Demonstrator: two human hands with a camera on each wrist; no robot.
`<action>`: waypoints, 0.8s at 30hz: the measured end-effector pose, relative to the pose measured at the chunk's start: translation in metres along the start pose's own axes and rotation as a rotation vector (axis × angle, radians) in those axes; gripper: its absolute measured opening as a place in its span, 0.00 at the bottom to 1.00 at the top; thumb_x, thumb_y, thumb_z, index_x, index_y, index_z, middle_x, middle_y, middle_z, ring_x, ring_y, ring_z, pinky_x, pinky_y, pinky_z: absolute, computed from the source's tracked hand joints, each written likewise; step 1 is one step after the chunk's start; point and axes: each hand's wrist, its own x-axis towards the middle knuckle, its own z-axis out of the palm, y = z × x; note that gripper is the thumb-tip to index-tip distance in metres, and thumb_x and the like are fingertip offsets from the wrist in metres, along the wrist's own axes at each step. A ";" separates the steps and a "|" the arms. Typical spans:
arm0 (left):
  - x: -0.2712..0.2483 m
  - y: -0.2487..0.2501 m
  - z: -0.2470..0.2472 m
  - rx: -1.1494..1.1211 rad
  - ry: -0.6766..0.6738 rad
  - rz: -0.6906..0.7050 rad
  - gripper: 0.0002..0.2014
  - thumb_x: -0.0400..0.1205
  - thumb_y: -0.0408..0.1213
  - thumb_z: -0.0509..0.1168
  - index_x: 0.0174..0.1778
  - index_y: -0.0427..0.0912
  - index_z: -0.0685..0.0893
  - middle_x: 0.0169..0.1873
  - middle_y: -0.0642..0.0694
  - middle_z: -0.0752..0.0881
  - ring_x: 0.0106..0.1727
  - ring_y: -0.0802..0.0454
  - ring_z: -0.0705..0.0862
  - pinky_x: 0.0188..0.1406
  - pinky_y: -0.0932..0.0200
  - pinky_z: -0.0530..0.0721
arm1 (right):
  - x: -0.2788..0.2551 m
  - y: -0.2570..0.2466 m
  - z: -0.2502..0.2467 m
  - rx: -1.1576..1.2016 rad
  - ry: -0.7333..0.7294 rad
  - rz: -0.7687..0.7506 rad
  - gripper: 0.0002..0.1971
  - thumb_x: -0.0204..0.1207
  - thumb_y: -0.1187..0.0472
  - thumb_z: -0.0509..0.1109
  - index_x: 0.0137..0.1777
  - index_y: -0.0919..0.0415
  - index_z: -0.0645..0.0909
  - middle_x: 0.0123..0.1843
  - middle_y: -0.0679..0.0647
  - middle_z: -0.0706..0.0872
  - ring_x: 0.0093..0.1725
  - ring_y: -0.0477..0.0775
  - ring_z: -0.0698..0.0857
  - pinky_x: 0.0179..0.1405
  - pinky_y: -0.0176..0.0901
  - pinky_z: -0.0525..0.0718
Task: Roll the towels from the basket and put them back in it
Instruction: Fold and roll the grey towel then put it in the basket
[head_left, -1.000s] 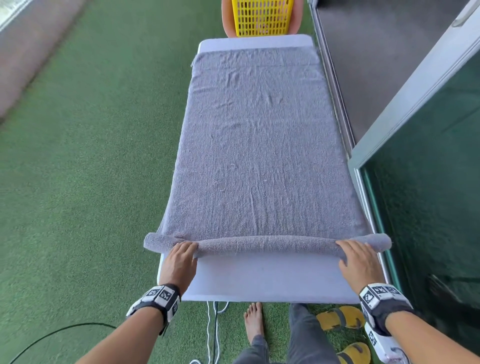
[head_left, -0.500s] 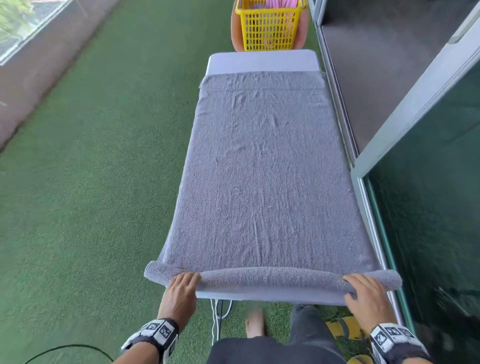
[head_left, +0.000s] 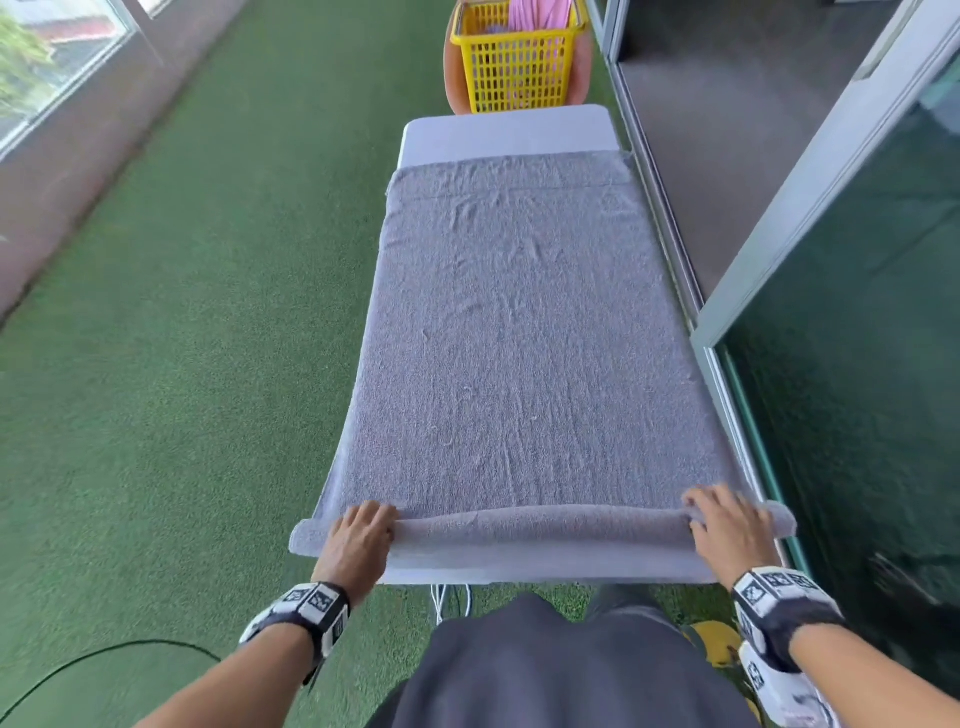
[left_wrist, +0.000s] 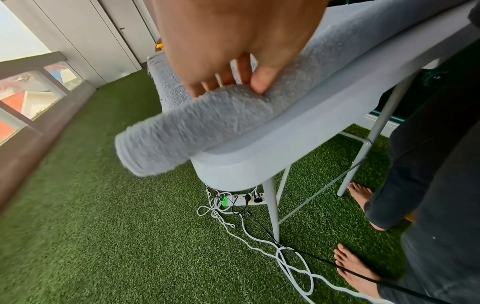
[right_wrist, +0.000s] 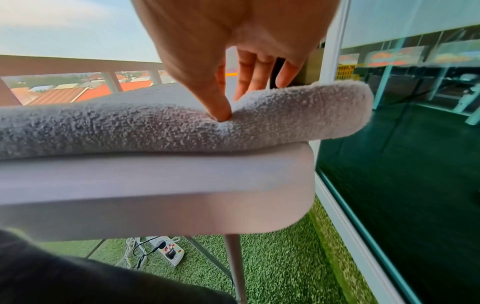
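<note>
- Currently the grey towel (head_left: 511, 332) lies flat along the bench (head_left: 504, 130), its near end turned into a thin roll (head_left: 540, 525) at the near edge.
- Left hand (head_left: 358, 535) and right hand (head_left: 727, 530) each rest on one end of the roll; each grip is closed on it, thumb (right_wrist: 221, 111) pressing the near face, fingers over the top.
- Risk: both roll ends overhang the bench sides; uneven hand pressure would likely skew or cone the roll.
- Risk: the roll is loose, so slack may build as it advances.
- Head view alone shows the yellow basket (head_left: 519, 67) beyond the far end; wrist views alone show the thumb contact.
</note>
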 end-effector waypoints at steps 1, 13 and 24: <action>0.001 0.003 -0.001 0.021 0.036 -0.014 0.11 0.74 0.28 0.67 0.49 0.45 0.78 0.41 0.49 0.80 0.37 0.54 0.74 0.38 0.57 0.81 | 0.002 -0.001 0.002 0.003 -0.004 -0.017 0.18 0.67 0.71 0.73 0.36 0.46 0.74 0.38 0.44 0.77 0.39 0.52 0.77 0.40 0.47 0.69; -0.007 0.021 0.019 0.038 0.086 -0.053 0.20 0.65 0.20 0.69 0.51 0.41 0.82 0.45 0.46 0.85 0.45 0.48 0.83 0.47 0.50 0.86 | -0.012 0.006 0.017 0.034 -0.074 -0.085 0.21 0.69 0.68 0.73 0.63 0.54 0.80 0.62 0.47 0.82 0.64 0.52 0.79 0.69 0.46 0.74; -0.004 0.014 0.007 -0.034 0.023 -0.045 0.06 0.76 0.30 0.69 0.37 0.46 0.82 0.34 0.53 0.83 0.35 0.55 0.77 0.40 0.56 0.81 | -0.012 0.010 0.000 -0.161 -0.163 -0.085 0.16 0.76 0.48 0.61 0.61 0.40 0.81 0.58 0.35 0.84 0.58 0.40 0.77 0.66 0.46 0.62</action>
